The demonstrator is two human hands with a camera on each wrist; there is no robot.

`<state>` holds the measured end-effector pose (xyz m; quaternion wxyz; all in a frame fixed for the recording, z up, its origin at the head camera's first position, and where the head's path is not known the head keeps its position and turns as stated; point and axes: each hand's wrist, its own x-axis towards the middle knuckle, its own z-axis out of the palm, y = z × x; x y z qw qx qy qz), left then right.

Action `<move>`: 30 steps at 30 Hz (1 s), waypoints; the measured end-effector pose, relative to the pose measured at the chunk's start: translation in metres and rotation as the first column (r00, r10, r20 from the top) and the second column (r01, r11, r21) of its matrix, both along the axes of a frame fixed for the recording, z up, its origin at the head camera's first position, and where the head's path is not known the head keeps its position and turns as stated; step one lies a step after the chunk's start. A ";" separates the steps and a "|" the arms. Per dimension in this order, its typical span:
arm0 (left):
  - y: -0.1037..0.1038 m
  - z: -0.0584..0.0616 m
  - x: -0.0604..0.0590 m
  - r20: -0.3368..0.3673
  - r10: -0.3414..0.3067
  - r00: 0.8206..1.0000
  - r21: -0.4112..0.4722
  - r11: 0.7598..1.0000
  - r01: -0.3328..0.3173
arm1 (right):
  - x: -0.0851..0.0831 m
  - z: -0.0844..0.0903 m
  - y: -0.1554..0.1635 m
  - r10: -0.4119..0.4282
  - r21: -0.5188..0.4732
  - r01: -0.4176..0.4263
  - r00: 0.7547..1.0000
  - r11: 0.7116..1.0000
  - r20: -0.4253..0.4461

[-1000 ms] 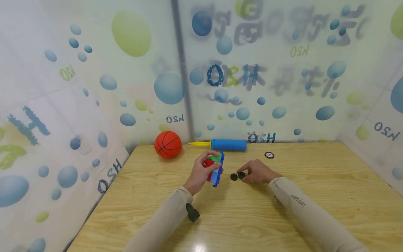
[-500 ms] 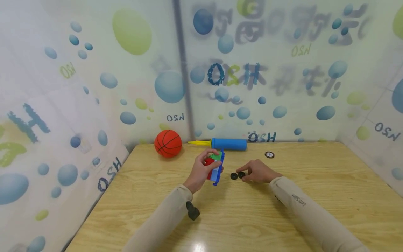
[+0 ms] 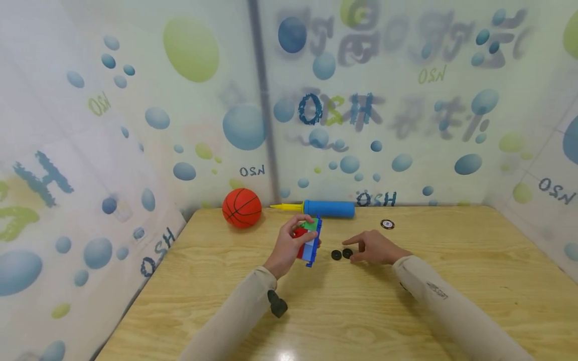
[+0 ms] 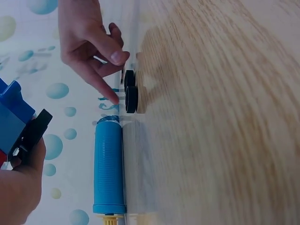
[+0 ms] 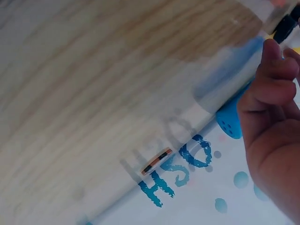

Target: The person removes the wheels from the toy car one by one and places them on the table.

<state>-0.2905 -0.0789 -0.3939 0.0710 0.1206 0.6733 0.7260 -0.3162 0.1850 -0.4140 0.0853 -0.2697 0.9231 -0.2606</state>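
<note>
My left hand point(image 3: 284, 249) holds a toy block vehicle point(image 3: 308, 251) above the table, with red, green and light blue bricks on a dark blue base. In the left wrist view, a black wheel point(image 4: 35, 129) shows on the blue vehicle beside the fingers. Two black toy wheels, a left one point(image 3: 336, 255) and a right one point(image 3: 347, 253), sit side by side on the table. My right hand point(image 3: 378, 247) is just right of them. Its index finger extends apart from the wheels and its thumb tip is right at the right wheel.
A red toy basketball point(image 3: 242, 208) and a blue hand pump point(image 3: 329, 208) with a yellow nozzle lie along the table's back edge. A poker chip point(image 3: 387, 224) lies at the back right. Patterned walls point(image 3: 203, 125) close in the wooden table point(image 3: 361, 311).
My right hand has drawn slightly right, and its index finger has lifted off the right wheel and straightened. The left hand keeps hold of the toy vehicle in the same place.
</note>
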 end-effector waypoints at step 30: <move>0.003 -0.001 0.002 0.011 -0.062 0.998 0.173 0.983 0.059 | 0.055 0.039 -0.066 -0.021 -0.341 -0.120 0.924 0.932 -0.383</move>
